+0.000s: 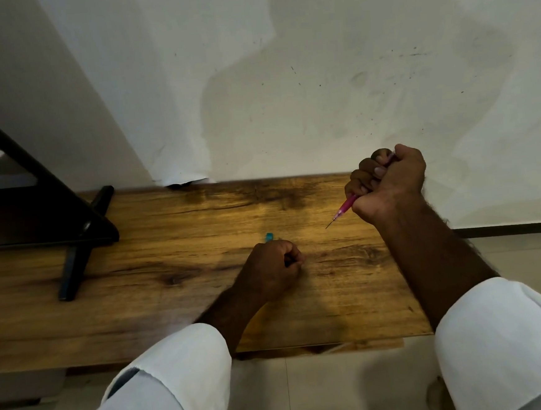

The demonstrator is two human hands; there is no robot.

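- Wooden table: both hands are over its right half. The L one rests low on the top, the R one is raised nearer the far edge by the wall.
- Right hand: forearm slants up from a white sleeve and the fist is clamped tight round the pink tool. The tool runs through the fist (dagger-style grip). Its tip comes out the lower-left side, pointing down-left toward the table, clear of the wood.
- Left hand: knuckles up, heel on the table, fingers curled in and closed on the teal piece. It sits well apart from the R hand, nearer the person.
- Pink tool: slim translucent pink barrel ending in a thin dark needle-like point. The rear end just shows past the fingers at the top of the fist.
- Teal piece: only a small stub shows, poking out at the fist's far side. The rest is hidden, so shape unclear.
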